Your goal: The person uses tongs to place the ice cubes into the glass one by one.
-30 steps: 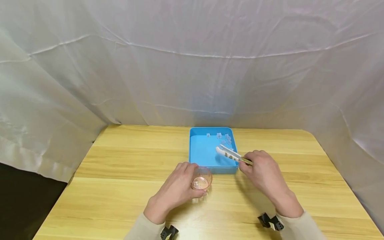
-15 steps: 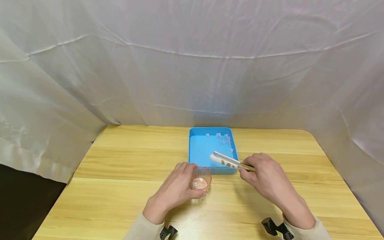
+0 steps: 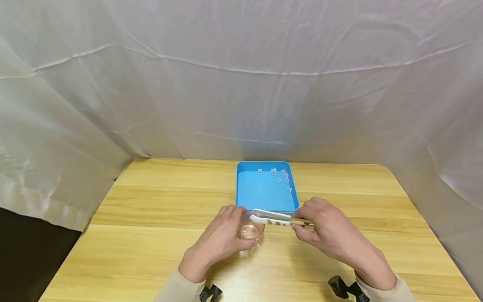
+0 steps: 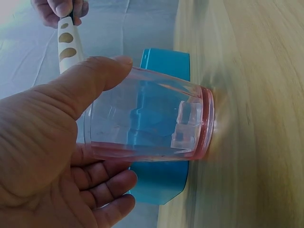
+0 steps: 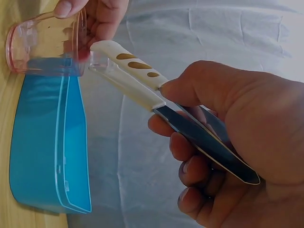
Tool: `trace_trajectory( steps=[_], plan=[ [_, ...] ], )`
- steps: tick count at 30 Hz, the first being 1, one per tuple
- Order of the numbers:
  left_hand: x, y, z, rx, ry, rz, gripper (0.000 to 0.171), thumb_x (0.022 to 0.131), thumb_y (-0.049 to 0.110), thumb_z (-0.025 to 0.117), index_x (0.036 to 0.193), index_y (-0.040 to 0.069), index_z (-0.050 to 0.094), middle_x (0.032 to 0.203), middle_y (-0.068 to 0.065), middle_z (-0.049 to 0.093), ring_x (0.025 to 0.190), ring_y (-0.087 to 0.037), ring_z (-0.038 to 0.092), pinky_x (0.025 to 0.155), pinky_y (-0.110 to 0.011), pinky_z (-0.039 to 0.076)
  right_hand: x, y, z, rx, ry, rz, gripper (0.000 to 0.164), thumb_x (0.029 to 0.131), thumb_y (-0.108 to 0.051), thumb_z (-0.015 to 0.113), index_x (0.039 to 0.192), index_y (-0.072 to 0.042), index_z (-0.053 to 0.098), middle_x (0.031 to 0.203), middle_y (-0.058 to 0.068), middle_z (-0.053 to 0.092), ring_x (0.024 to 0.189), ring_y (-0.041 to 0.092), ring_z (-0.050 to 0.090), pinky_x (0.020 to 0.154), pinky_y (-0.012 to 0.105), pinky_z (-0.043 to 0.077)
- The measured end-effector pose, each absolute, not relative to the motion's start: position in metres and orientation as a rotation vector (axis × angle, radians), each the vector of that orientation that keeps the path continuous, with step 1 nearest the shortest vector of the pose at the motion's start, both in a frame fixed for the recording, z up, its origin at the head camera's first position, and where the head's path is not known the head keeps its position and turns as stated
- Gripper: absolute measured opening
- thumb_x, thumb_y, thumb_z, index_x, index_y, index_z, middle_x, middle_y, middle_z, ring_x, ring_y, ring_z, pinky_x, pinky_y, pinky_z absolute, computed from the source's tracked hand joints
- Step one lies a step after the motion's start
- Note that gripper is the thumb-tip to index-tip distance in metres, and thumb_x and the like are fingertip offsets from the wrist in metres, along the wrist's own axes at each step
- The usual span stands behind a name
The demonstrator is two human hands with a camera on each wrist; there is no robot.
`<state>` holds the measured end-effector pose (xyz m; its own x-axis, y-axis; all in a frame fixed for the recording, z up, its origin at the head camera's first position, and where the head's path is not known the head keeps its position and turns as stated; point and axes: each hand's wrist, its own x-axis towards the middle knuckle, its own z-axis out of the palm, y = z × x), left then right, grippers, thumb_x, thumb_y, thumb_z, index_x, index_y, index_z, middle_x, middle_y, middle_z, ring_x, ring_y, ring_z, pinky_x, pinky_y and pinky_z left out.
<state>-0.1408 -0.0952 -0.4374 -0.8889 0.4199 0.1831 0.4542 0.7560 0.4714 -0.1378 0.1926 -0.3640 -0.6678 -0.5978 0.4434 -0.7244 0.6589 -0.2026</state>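
Note:
My left hand (image 3: 219,237) grips a clear, pink-tinted cup (image 4: 137,111) by its side, thumb on one side and fingers on the other. The cup stands upright on the table, and a few clear cubes (image 4: 186,124) lie at its bottom. My right hand (image 3: 330,230) holds white-tipped tongs (image 5: 135,80), thumb on one metal arm and fingers on the other. Between the tong tips is one clear cube (image 5: 99,62), right at the cup's rim. In the head view the tips overlap the cup's mouth.
Just behind the cup sits a shallow blue tray (image 3: 260,191). Several clear cubes (image 3: 279,179) are scattered along its back and right side. The wooden table (image 3: 158,201) ends at a pale curtain (image 3: 211,100) hanging behind it.
The tongs have moved left and toward me, from over the tray to over the cup, carrying a cube. My left hand and the cup have stayed in place.

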Motion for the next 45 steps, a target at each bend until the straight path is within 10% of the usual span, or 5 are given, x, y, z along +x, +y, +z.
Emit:
trace_trajectory(
  steps=[17,45],
  plan=[
    [-0.1392,-0.0947,-0.4392,-0.754,-2.780,-0.592,0.065,0.080,0.050,0.086,0.123,0.006,0.064,0.104,-0.001,0.062,0.096,-0.019,0.054,0.086,-0.035,0.052,-0.1384,0.1875,-0.3692,1.096,-2.593,0.515,0.010,0.087,-0.017,0.080,0.092,-0.023,0.074,0.087,-0.019,0.061,0.082,0.001,0.050,0.068,0.023,0.047],
    [-0.1388,-0.0946,-0.4396,-0.739,-2.809,-0.708,0.066,0.083,0.048,0.086,0.128,0.004,0.064,0.113,-0.007,0.066,0.104,-0.022,0.057,0.092,-0.039,0.054,-0.1386,0.1872,-0.3709,1.095,-2.616,0.493,0.008,0.087,-0.018,0.080,0.089,-0.022,0.073,0.082,-0.019,0.058,0.077,0.000,0.044,0.064,0.020,0.042]
  ],
)
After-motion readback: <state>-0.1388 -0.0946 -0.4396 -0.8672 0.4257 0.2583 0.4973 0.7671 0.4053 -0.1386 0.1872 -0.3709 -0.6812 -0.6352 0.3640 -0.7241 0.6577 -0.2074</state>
